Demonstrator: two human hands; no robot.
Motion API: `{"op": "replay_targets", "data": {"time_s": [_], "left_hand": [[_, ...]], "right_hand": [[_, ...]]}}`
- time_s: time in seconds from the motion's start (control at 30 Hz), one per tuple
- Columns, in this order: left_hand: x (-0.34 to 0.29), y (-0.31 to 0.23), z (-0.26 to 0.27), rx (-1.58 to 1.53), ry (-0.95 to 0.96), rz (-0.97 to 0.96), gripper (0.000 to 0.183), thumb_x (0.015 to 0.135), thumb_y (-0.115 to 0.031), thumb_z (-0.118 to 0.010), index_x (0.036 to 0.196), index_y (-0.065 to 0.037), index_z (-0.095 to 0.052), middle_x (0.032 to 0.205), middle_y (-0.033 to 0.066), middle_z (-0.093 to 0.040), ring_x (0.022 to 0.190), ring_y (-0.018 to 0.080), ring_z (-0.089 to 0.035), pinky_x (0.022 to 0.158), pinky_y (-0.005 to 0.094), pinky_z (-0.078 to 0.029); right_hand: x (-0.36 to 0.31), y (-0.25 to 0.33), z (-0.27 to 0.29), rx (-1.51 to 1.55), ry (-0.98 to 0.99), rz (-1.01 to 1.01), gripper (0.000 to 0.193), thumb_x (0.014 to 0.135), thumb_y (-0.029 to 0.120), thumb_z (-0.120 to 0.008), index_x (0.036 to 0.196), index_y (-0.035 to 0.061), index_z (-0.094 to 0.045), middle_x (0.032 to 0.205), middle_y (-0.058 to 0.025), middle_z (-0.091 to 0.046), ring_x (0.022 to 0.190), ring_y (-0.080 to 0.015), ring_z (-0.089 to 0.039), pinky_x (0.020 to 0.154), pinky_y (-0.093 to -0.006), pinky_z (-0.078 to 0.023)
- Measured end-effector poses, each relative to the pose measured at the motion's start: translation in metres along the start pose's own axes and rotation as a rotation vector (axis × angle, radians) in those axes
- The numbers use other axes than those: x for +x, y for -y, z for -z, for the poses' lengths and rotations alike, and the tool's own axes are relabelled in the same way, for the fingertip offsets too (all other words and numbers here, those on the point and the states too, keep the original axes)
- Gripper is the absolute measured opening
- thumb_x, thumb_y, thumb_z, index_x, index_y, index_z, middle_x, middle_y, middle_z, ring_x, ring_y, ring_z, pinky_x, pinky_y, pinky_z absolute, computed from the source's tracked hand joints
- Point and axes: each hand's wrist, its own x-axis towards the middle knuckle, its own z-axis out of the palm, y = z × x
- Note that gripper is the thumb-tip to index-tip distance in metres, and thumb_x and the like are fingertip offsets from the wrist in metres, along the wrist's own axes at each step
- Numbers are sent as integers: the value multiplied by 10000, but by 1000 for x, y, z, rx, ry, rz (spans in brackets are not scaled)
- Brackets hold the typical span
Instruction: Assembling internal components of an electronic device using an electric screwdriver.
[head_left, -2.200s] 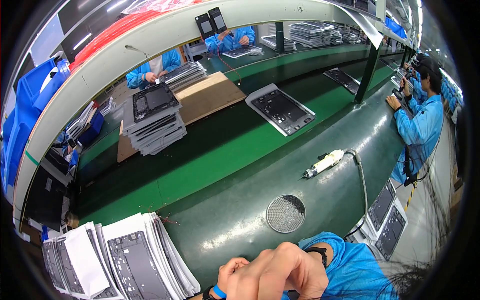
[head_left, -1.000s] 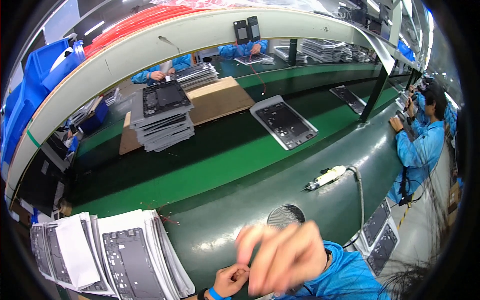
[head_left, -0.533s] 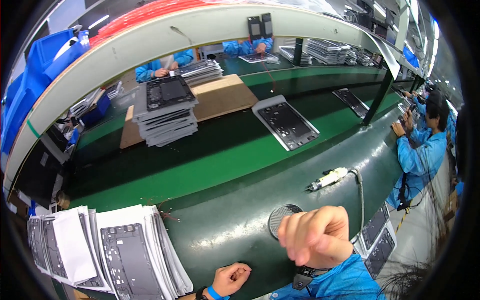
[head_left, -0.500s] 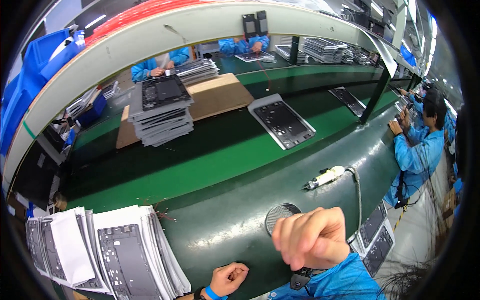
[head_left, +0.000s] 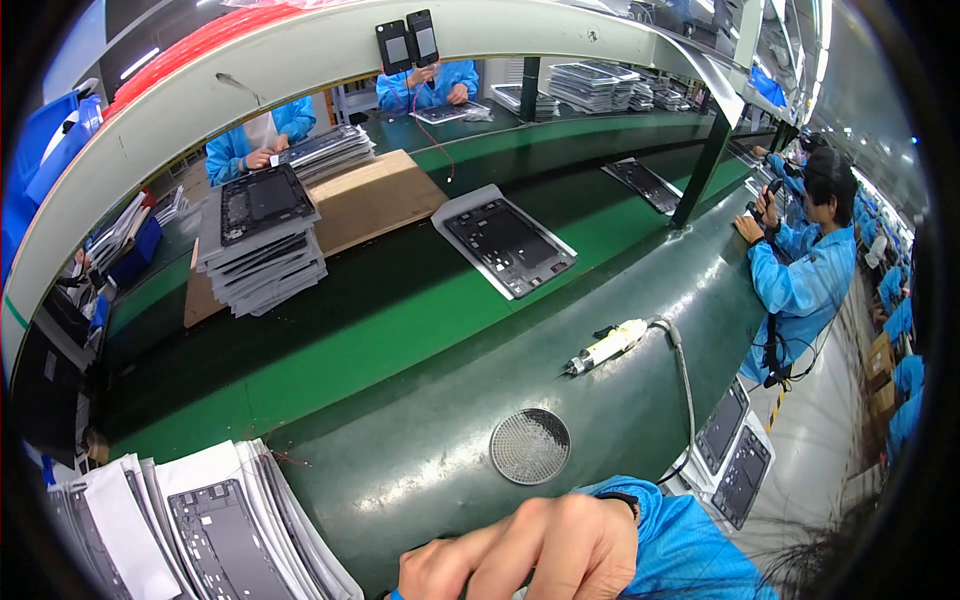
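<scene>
My right hand (head_left: 535, 550), in a blue sleeve with a dark band at the wrist, is low at the bottom edge. Its fingers are bent and pressed together, and their tips are hidden, so anything in them does not show. Just left of it, partly covered, is my left hand (head_left: 428, 568), with a bit of blue wristband at the frame edge; its fingers are mostly hidden. Above the hands, a round mesh dish (head_left: 531, 446) holding small dark bits rests on the green bench. A cream electric screwdriver (head_left: 608, 346) lies farther off, its cable running down to the right.
At lower left stand dark device panels (head_left: 225, 540) between white sheets. A single panel (head_left: 510, 245) lies on the green belt (head_left: 330, 370), near a tall panel stack (head_left: 262, 250). More panels (head_left: 735, 450) are at right. A shelf beam (head_left: 300, 60) crosses above; co-workers (head_left: 805, 260) sit around.
My right hand has come down and left, next to my left hand, which it now partly covers. The view has shifted, and the mesh dish shows in full.
</scene>
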Motion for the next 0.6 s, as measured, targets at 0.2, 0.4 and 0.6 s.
{"op": "replay_targets", "data": {"time_s": [0.2,0.4,0.6], "left_hand": [[38,-113,164,-939,67,73,179,832,-107,-668,987,-38,-612,650,21,-537,547,73,-433,499,250,-384],[34,-96,136,-1136,24,124,124,853,-54,-661,953,17,-646,906,61,-666,742,124,-622,673,237,-518],[37,-99,143,-934,-17,-5,117,849,-21,-664,965,-32,-665,656,-53,-558,536,-6,-420,491,179,-354]], "right_hand": [[-5,7,-11,68,-7,-38,341,925,248,-608,667,31,-662,731,-133,-680,870,-300,-618,872,-482,-432],[7,19,-2,73,-27,-205,329,794,-71,-521,475,0,-485,500,-82,-529,632,-252,-574,618,-393,-451],[9,22,-4,25,25,-165,308,660,4,-500,378,63,-393,440,-72,-518,445,-226,-546,500,-376,-457]]}}
